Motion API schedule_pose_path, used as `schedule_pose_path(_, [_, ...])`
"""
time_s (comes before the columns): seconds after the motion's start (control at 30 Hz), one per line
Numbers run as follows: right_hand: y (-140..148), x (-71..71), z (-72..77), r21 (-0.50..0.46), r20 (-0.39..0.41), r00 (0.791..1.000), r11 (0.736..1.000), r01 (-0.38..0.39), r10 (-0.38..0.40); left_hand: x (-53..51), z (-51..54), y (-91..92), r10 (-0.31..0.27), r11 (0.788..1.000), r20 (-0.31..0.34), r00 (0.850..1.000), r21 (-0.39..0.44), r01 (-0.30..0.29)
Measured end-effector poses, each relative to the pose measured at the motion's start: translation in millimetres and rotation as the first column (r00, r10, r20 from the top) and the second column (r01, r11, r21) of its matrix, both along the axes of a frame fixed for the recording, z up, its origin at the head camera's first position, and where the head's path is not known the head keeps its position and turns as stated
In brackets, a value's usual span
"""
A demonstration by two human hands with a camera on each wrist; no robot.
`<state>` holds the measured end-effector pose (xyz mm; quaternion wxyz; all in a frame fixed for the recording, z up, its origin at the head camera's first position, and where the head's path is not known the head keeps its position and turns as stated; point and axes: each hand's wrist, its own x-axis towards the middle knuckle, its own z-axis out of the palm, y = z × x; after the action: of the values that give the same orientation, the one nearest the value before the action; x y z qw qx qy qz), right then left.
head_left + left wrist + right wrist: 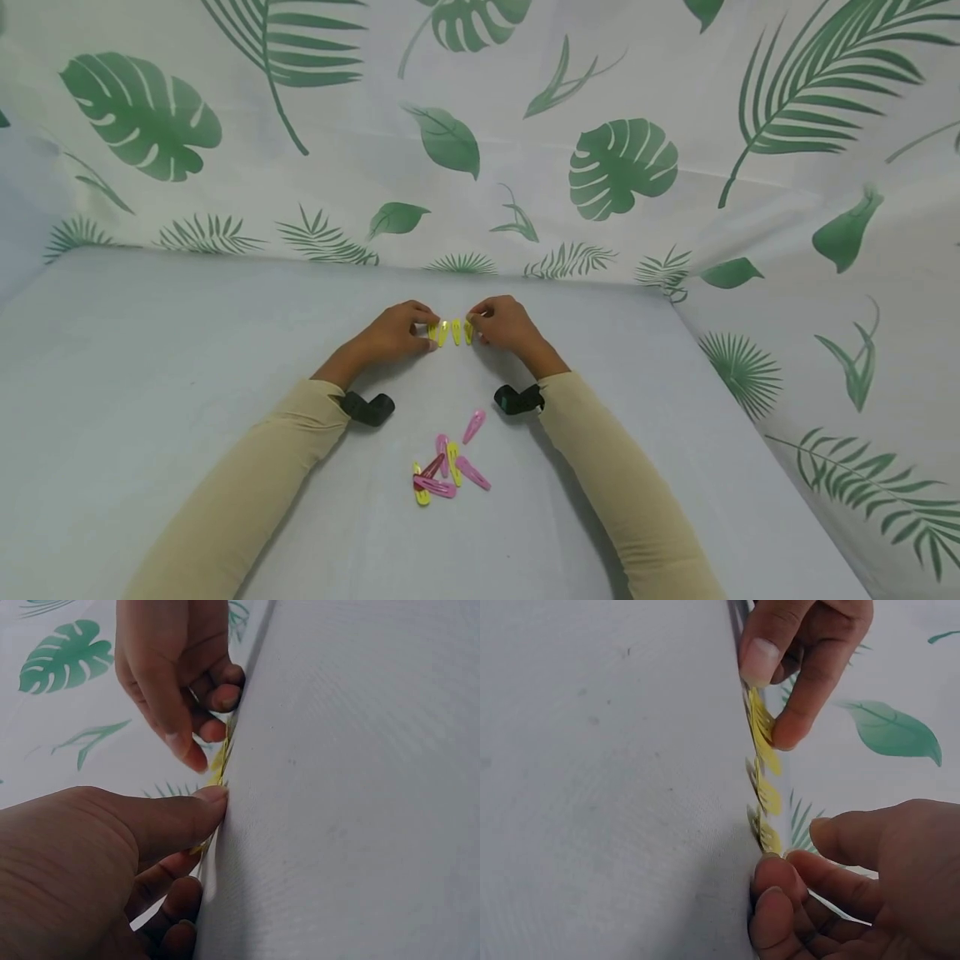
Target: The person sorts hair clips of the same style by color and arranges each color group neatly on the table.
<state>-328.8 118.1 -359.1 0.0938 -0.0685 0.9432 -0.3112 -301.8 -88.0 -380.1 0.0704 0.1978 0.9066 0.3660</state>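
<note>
I'd call this lining up the yellow clips (456,332) on the desk (225,375), left grip (396,335) pinching the left-end clip (432,332), right grip's (512,325) hold unclear, a gentle release probably next

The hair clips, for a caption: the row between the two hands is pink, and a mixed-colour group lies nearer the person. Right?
Not quite: the row of clips between the left hand and right hand is yellow, as the head view shows. The rest of your statement holds.
</note>
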Motion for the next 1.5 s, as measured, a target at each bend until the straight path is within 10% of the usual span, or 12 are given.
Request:
schedule_pose_path(0.6, [20.6,27.6,-0.8,-0.137,-0.082,0.996,0.99,-0.039,0.028,-0.2,-0.5,0.5,-0.007,1.0,-0.022,1.0,-0.018,0.006])
schedule_pose_path(0.93, [31.1,50.3,-4.5,-0.224,-0.095,0.966,0.941,-0.255,0.239,1.8,1.3,1.5,-0.009,1.0,-0.034,0.999,-0.025,0.009])
schedule_pose_path(1.5, [33.8,82.6,-3.7,-0.268,-0.061,0.938,0.9,-0.345,0.341,0.2,-2.5,0.8,-0.019,1.0,-0.055,0.998,-0.003,0.019])
